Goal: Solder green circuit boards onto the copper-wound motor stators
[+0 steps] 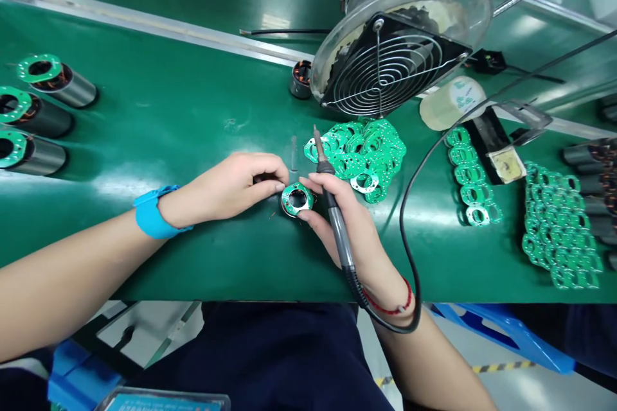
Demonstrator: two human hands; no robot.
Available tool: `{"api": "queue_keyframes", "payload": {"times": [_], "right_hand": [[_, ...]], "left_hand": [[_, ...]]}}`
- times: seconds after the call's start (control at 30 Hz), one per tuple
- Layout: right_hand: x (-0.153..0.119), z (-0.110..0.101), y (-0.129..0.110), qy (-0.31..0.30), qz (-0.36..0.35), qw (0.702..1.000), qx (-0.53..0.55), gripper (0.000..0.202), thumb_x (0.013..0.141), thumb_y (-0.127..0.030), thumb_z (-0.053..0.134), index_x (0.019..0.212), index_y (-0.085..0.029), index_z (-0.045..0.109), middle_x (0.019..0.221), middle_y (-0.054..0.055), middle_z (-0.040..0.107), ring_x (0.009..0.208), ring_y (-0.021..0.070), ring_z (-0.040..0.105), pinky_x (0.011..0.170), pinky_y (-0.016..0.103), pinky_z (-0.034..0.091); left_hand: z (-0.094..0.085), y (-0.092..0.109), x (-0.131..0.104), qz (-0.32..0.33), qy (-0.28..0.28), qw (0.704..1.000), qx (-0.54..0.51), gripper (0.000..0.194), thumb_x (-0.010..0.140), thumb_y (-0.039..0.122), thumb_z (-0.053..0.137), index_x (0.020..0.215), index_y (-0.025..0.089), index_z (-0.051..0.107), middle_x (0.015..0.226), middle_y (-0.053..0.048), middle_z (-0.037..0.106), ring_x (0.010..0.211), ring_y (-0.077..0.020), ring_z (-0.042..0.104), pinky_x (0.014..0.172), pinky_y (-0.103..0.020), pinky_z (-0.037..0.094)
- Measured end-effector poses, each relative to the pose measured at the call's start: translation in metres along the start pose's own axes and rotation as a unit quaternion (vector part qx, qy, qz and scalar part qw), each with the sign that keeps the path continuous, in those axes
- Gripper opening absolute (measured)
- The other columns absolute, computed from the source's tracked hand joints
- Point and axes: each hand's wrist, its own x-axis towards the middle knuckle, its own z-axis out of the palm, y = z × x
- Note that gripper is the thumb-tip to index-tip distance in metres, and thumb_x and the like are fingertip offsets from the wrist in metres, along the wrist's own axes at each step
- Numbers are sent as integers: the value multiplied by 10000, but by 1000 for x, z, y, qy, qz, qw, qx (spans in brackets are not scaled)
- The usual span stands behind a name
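A ring-shaped green circuit board (pixel 291 191) sits on a motor stator on the bench in front of me, its white inner rim round a dark hole. My left hand (pixel 241 186) is at its left edge, thumb and forefinger pinched together. What lies between those fingertips is too small to make out. My right hand (pixel 354 225) holds a soldering iron (pixel 340 237), its tip pointing up and away from the board. The thumb and a fingertip of that hand also rest against the right side of the board and stator.
Behind my right hand lies a heap of green ring boards (pixel 380 148), below a caged fan (pixel 380 70). More board panels (pixel 559 225) lie right, near a soldering sponge (pixel 507 166). Several stators with boards (pixel 45 153) stand left. The iron's black cable (pixel 409 237) loops over my right wrist.
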Motion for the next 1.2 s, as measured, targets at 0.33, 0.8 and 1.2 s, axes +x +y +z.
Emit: {"api": "queue_keyframes", "payload": {"times": [0.33, 0.8, 1.2], "right_hand": [[-2, 3, -1, 32, -107, 990, -83, 458, 928, -189, 588, 1360, -266, 457, 1214, 76, 722, 1170, 245, 646, 960, 434, 506], [-22, 8, 0, 246, -87, 964, 43, 269, 983, -361, 484, 1185, -281, 642, 720, -11, 702, 530, 166, 646, 559, 335, 525], [-22, 9, 0, 255, -95, 962, 13, 244, 962, -366, 458, 1023, -250, 663, 648, -4, 646, 453, 144, 554, 491, 318, 472]], "left_hand": [[7, 16, 3, -118, 17, 981, -152, 138, 790, 279, 565, 734, 157, 600, 593, 35, 545, 530, -77, 451, 498, -196, 360], [10, 13, 5, -125, 50, 986, -100, 100, 747, 183, 491, 658, 172, 535, 540, 64, 456, 495, -64, 362, 467, -201, 283], [8, 8, 14, -162, 29, 980, -111, 100, 713, 214, 535, 639, 166, 582, 548, 51, 509, 511, -76, 411, 496, -214, 339]]}}
